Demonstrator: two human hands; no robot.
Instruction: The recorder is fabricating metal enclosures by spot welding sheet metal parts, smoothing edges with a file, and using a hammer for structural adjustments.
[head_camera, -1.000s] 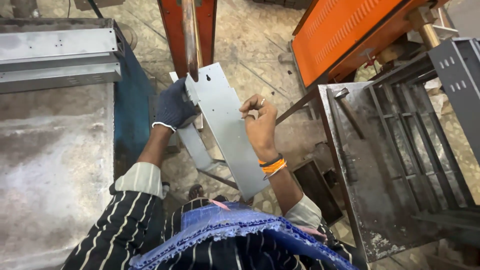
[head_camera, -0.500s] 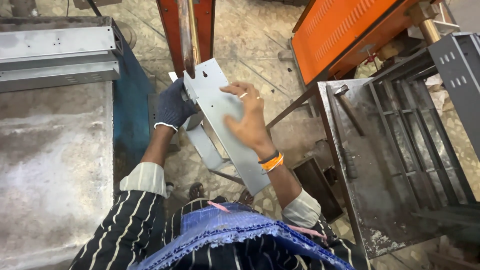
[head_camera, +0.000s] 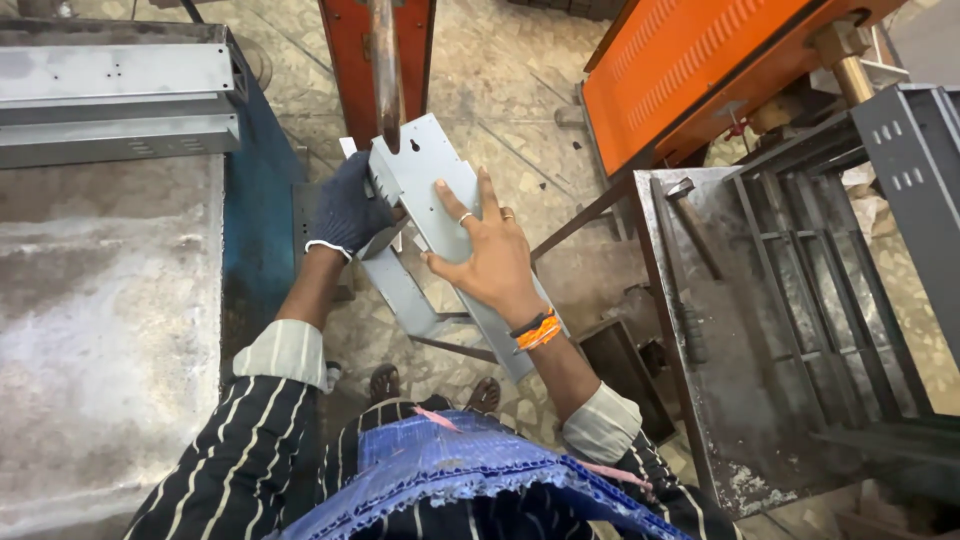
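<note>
A long grey sheet-metal bracket (head_camera: 425, 175) with small holes lies slanted under the vertical electrode rod (head_camera: 385, 70) of an orange-red machine. My left hand (head_camera: 350, 210), in a dark glove, grips the bracket's left edge near its top. My bare right hand (head_camera: 490, 260) rests flat on the bracket's upper face with fingers spread, pressing it down; an orange band circles that wrist. A second grey metal strip (head_camera: 405, 290) sits beneath the bracket, partly hidden.
A worn steel table (head_camera: 100, 330) with stacked grey channels (head_camera: 115, 100) stands at the left beside a blue frame. At the right are a metal bench (head_camera: 700, 330) with a hammer (head_camera: 695, 225), a dark rack, and an orange machine housing (head_camera: 690, 60).
My right hand has moved from the bracket's right edge onto its top face, fingers now spread flat. The bracket has shifted slightly up under the rod. The left hand keeps its grip.
</note>
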